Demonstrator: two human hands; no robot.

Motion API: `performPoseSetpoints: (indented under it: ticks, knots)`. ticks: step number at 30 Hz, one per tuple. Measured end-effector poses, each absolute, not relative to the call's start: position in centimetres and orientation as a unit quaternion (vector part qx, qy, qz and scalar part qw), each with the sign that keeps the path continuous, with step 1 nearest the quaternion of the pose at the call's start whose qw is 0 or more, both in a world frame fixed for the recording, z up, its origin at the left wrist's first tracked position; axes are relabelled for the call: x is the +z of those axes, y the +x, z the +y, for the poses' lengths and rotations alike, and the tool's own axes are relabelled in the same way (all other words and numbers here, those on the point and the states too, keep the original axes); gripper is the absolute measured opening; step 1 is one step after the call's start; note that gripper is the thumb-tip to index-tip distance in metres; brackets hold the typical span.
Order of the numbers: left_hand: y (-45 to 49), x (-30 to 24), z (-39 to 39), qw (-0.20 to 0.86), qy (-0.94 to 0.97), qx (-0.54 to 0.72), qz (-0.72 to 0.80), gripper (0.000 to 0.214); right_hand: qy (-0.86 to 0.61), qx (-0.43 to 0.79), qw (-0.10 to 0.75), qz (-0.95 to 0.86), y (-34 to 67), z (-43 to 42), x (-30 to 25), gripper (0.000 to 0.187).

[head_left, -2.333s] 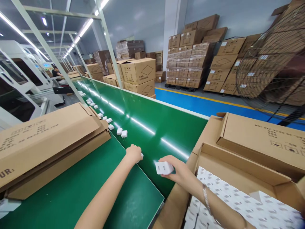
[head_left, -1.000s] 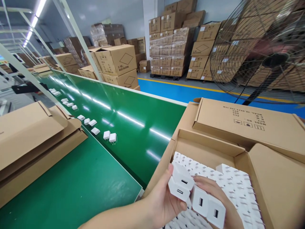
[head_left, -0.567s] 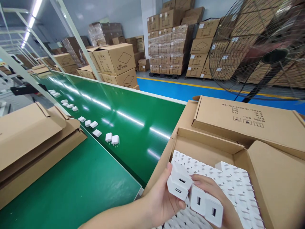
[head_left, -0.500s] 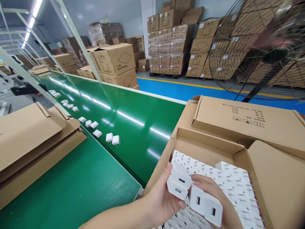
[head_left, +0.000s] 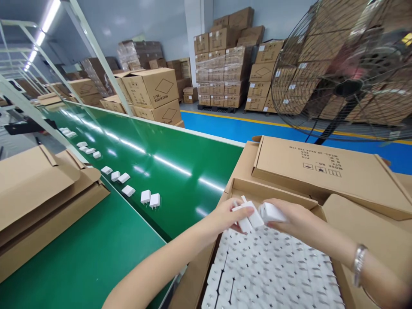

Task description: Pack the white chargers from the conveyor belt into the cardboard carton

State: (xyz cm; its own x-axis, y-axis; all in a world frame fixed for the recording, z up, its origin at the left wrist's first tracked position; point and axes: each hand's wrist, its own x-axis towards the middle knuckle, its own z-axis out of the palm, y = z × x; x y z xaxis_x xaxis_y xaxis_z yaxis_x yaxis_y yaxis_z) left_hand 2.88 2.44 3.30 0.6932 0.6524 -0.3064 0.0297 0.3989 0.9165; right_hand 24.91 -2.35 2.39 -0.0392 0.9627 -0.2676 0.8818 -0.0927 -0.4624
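Two white USB charger plugs [head_left: 252,216] are gripped side by side in my left hand [head_left: 228,218], over the far left part of an open carton [head_left: 273,191]. Close to their right, my right hand [head_left: 283,210] is closed on white chargers [head_left: 271,213]; two showed in it before, but fingers and angle now hide how many. Beneath both hands, rows of packed white chargers [head_left: 273,266] fill the carton, metal prongs pointing up. A silver bracelet [head_left: 358,264] circles my right wrist.
A green conveyor belt [head_left: 180,193] runs away to the left, carrying several loose chargers [head_left: 154,200]. Flattened cartons [head_left: 38,180] lie at left. Behind the open carton are a closed carton [head_left: 328,171] and a large caged fan [head_left: 347,86].
Both hands have moved away from me, toward the carton's far edge. The chargers they hold have turned, so their USB ports no longer face me. The view has shifted slightly.
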Motion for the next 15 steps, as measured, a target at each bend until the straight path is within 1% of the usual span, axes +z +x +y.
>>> performPoseSetpoints:
  ticks: [2,4,6,7,11,13,15]
  knots:
    - [5.0,2.5,4.5,0.669,0.612,0.181,0.382,0.040,-0.697,0.262,-0.008,-0.668,25.7,-1.1,2.4,0.026]
    - [6.9,1.6,6.1,0.551,0.714,0.137,0.410,0.042,-0.702,0.247,-0.043,-0.666,26.1,-0.4,2.1,0.036]
    - [8.2,0.7,7.0,0.456,0.794,0.068,0.396,0.045,-0.700,0.236,-0.071,-0.670,26.4,-0.1,1.6,0.037]
    - [8.7,0.3,7.3,0.429,0.820,0.029,0.377,0.046,-0.697,0.237,-0.079,-0.672,26.7,0.0,1.5,0.036]
    - [10.1,-1.0,7.5,0.412,0.862,-0.118,0.270,0.048,-0.675,0.288,-0.075,-0.675,27.7,-0.1,1.3,0.044]
    - [10.7,-1.6,7.5,0.413,0.865,-0.143,0.248,0.049,-0.661,0.319,-0.066,-0.676,28.1,-0.4,1.3,0.045]
    - [11.2,-2.1,7.5,0.409,0.866,-0.141,0.250,0.051,-0.651,0.346,-0.043,-0.674,28.5,-0.7,1.0,0.050]
